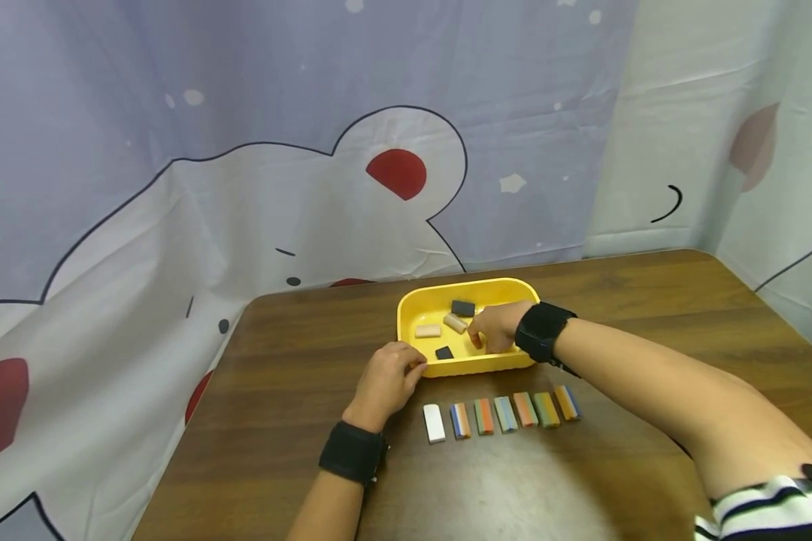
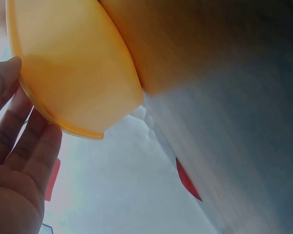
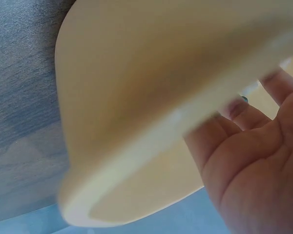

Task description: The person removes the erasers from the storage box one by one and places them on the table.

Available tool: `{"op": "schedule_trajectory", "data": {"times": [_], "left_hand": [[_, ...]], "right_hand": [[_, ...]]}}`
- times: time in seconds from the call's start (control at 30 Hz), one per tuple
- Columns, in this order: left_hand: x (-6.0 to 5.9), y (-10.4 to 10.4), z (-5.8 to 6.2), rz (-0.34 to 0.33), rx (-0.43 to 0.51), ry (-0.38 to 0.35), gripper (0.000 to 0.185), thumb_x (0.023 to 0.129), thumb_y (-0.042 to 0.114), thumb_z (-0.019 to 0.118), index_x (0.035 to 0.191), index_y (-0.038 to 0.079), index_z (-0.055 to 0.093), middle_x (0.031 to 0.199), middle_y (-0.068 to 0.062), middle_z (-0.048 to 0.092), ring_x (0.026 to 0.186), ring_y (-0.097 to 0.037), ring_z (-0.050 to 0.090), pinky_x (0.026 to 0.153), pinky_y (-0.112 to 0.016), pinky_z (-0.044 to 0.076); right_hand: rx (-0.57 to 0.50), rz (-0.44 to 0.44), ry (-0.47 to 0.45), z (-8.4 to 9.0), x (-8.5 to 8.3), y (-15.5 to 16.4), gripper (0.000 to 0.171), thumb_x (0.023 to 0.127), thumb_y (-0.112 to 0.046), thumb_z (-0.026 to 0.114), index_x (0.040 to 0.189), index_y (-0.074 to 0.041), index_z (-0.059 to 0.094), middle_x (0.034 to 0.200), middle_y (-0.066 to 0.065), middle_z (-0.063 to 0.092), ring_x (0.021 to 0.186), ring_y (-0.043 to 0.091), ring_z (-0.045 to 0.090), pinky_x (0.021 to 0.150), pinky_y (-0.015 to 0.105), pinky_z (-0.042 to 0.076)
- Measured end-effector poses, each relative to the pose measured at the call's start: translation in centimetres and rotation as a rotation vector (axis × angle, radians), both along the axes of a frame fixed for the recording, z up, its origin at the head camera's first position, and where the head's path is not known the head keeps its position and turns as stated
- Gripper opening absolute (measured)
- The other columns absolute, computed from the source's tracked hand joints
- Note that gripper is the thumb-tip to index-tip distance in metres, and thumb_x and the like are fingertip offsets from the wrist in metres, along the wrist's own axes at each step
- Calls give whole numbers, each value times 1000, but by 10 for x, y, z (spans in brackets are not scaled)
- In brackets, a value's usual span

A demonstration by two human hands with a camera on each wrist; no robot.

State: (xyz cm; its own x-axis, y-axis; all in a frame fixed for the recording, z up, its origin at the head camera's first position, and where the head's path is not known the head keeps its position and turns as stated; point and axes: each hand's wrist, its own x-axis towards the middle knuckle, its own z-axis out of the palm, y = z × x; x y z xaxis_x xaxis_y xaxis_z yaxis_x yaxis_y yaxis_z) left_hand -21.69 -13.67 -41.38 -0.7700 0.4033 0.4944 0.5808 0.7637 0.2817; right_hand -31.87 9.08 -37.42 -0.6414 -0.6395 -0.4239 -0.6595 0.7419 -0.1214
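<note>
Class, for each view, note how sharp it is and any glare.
Head view: sharp, with a soft sheen on the table. Left wrist view: tray close, background washed out. Right wrist view: tray blurred and pale, hand soft.

I read this as a makeshift recording corner: cartoon-printed curtain (image 1: pixel 243 188) hung from 9 to 3 o'clock behind my wooden surface (image 1: pixel 298 361).
</note>
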Motion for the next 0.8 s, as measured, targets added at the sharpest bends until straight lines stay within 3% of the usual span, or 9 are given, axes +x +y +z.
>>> {"op": "schedule_trajectory", "data": {"times": [0.43,0.8], "left_hand": [[2,0,2,7,-2,3,5,83,9,77,85,8,73,83,-1,67,80,-17,62,75,-32,53],[1,0,2,6,-11,11,4,83,10,77,85,8,74,84,-1,68,82,-17,62,76,-32,53]], "right_hand": [[-29,40,34,-2,2,1,12,88,-6,64,84,-17,65,79,-2,57,71,16,50,60,25,41],[-35,43,40,-2,4,1,14,88,-4,63,83,-16,67,79,-3,59,70,15,51,61,25,42]]}}
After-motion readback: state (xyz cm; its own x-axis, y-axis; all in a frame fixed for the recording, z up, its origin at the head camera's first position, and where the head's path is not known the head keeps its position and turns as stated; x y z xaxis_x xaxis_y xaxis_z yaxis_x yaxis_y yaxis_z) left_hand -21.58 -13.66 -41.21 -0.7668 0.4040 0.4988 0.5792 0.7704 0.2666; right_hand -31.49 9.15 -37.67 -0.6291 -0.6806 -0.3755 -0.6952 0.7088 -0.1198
